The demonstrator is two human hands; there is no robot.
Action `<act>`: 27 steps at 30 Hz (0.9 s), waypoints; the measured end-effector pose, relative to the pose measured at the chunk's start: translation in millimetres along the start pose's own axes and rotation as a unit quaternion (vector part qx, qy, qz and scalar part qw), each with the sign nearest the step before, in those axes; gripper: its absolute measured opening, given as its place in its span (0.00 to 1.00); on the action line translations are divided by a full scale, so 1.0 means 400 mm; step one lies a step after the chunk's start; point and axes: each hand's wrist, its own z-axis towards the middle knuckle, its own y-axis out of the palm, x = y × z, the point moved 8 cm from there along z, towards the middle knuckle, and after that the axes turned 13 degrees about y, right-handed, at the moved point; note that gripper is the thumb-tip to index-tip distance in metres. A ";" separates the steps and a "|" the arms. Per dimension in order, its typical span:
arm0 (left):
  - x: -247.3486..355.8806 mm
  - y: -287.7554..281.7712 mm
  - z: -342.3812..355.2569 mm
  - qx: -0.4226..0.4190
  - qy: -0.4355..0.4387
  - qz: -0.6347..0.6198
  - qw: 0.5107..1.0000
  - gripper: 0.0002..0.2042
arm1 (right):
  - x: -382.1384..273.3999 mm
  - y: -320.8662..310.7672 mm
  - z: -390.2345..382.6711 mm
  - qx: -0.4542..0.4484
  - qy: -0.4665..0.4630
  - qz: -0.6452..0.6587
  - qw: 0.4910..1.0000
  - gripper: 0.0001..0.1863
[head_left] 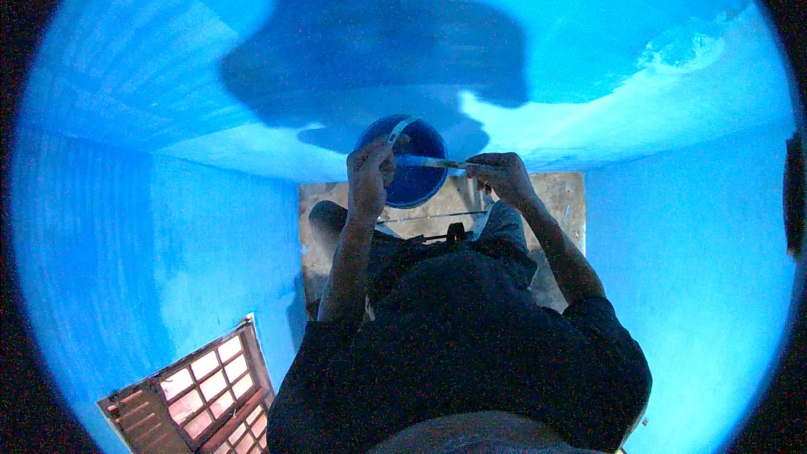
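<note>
In front of me is a round blue bucket (429, 189), seen from above, its inside dark. My left hand (368, 178) is closed at the bucket's left rim. A narrow pale strip (403, 128) slants from its fingers across the far side of the opening; whether it is a tool or the bucket's handle I cannot tell. On the right, my right hand (503, 175) is closed on a flat scraper (437, 163). Its pale blade reaches left over the bucket's opening, towards my left hand. Shadow hides much of my fingers and the bucket's contents.
Blue-painted walls stand ahead, on the left and on the right (689, 235), with patchy, streaked colour. My dark shadow falls on the wall ahead (378, 50). Below my legs lies a grey-brown stained floor (555, 219). A brown window frame with panes (206, 382) is at lower left.
</note>
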 end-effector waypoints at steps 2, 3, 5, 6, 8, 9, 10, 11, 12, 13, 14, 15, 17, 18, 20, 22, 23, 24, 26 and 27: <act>-0.007 -0.003 0.003 -0.005 0.023 -0.013 1.000 0.11 | -0.002 0.004 -0.003 0.013 -0.032 -0.094 0.995 0.15; -0.006 -0.004 0.006 -0.005 0.035 -0.018 0.999 0.11 | 0.007 -0.003 -0.001 0.014 -0.020 -0.114 0.993 0.15; -0.007 -0.002 0.015 0.021 0.039 -0.017 0.999 0.11 | 0.025 -0.013 0.018 0.013 0.027 -0.129 0.991 0.16; -0.003 -0.003 0.027 0.032 0.042 -0.017 0.998 0.11 | 0.025 -0.031 0.020 0.017 0.002 -0.111 0.994 0.16; -0.017 -0.026 0.055 0.052 0.044 -0.015 0.998 0.11 | 0.027 -0.062 0.026 0.019 -0.050 -0.076 0.996 0.17; -0.031 -0.038 0.065 0.064 0.043 -0.015 0.997 0.11 | 0.021 -0.083 0.027 0.038 -0.083 -0.035 0.995 0.17; -0.047 -0.048 0.077 0.066 0.036 -0.038 0.996 0.11 | 0.022 -0.103 0.035 0.057 -0.089 -0.006 0.994 0.17; -0.062 -0.060 0.089 0.069 0.029 -0.061 0.995 0.11 | 0.018 -0.123 0.042 0.076 -0.096 0.023 0.992 0.17; -0.077 -0.066 0.100 0.070 0.020 -0.084 0.994 0.11 | 0.013 -0.144 0.046 0.096 -0.103 0.050 0.989 0.17; -0.074 -0.065 0.110 0.073 0.018 -0.097 0.992 0.11 | 0.001 -0.160 0.056 0.104 -0.068 0.103 0.987 0.17; -0.065 -0.063 0.118 0.076 0.015 -0.110 0.991 0.11 | -0.002 -0.171 0.070 0.111 -0.032 0.156 0.981 0.17; -0.053 -0.052 0.135 0.073 0.014 -0.124 0.990 0.10 | -0.016 -0.186 0.095 0.122 -0.023 0.132 0.984 0.15; -0.020 -0.076 0.153 0.113 0.048 -0.049 0.991 0.10 | 0.010 -0.186 0.155 0.130 -0.005 0.178 0.975 0.14; 0.007 -0.088 0.156 0.132 0.071 -0.028 0.988 0.10 | 0.021 -0.180 0.191 0.132 0.001 0.203 0.970 0.14; 0.045 -0.117 0.159 0.166 0.101 -0.007 0.981 0.10 | 0.048 -0.146 0.263 0.131 0.035 0.175 0.975 0.16; 0.113 -0.129 0.144 0.182 0.115 0.018 0.976 0.11 | 0.056 -0.081 0.342 0.117 -0.101 0.056 0.986 0.16; 0.143 -0.124 0.134 0.184 0.113 0.032 0.976 0.11 | 0.082 -0.050 0.382 0.116 -0.168 0.020 0.979 0.15; 0.168 -0.142 0.118 0.192 0.112 0.054 0.974 0.11 | 0.082 -0.002 0.415 0.111 -0.165 0.004 0.980 0.15; 0.256 -0.186 0.064 0.159 0.355 0.372 0.843 0.12 | 0.053 0.132 0.471 0.093 -0.083 -0.059 0.990 0.16; 0.263 -0.183 0.055 0.151 0.384 0.402 0.817 0.13 | 0.073 0.163 0.511 0.105 -0.113 -0.061 0.986 0.16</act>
